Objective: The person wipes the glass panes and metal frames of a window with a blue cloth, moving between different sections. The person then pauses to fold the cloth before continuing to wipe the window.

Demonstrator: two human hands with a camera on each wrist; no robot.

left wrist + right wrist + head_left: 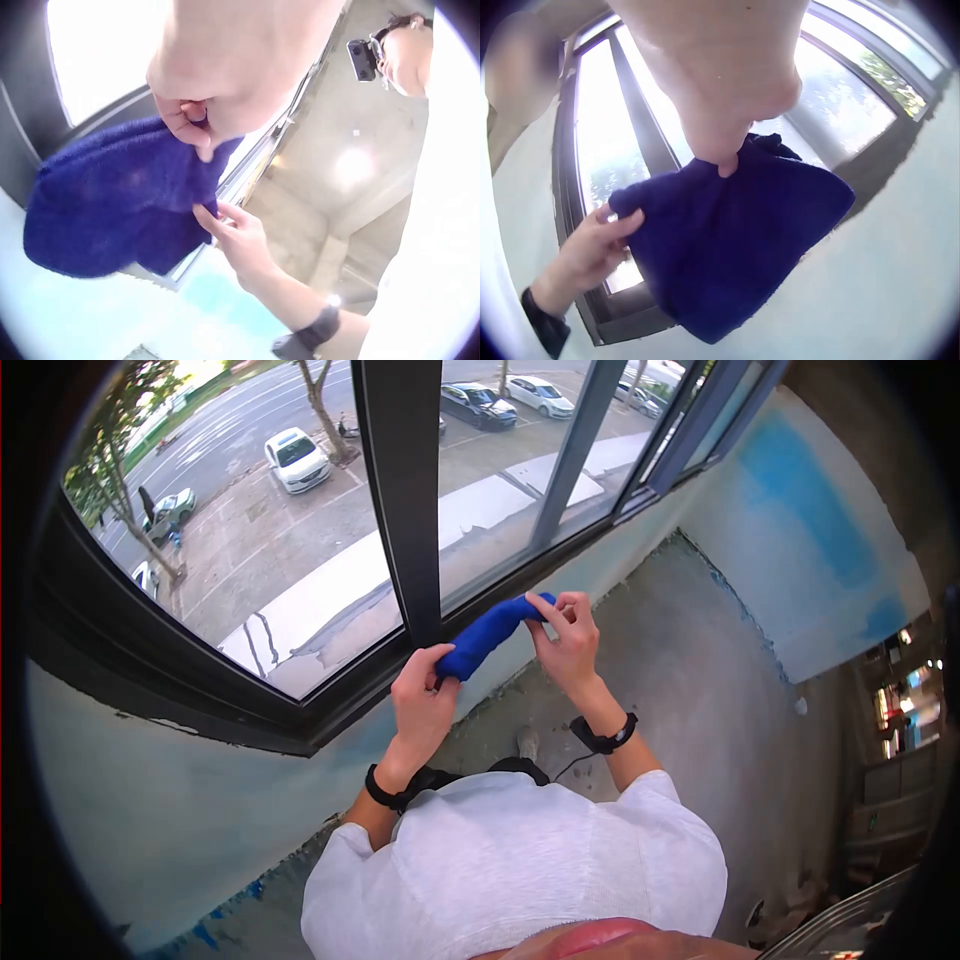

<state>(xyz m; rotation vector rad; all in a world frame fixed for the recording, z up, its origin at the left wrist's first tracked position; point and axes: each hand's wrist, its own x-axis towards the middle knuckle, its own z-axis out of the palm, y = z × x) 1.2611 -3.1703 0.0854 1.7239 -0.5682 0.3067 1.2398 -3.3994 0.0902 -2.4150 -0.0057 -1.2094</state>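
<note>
A blue cloth [487, 639] is stretched between my two hands in front of the window. It looks soft and towel-like, and hangs down in folds in the right wrist view [727, 247]. My left hand [425, 695] pinches one end of it between thumb and fingers. At the other end, farther to the right and a little higher, my right hand [568, 640] pinches the cloth's upper edge. In the left wrist view the cloth [112, 199] spreads out below the left hand.
A dark window frame [405, 510] with a low sill runs across in front, with parked cars [298, 460] outside. Below it is a pale wall [200, 780]. To the right stands a blue-smeared wall panel [815, 510] above a bare concrete floor [690, 680].
</note>
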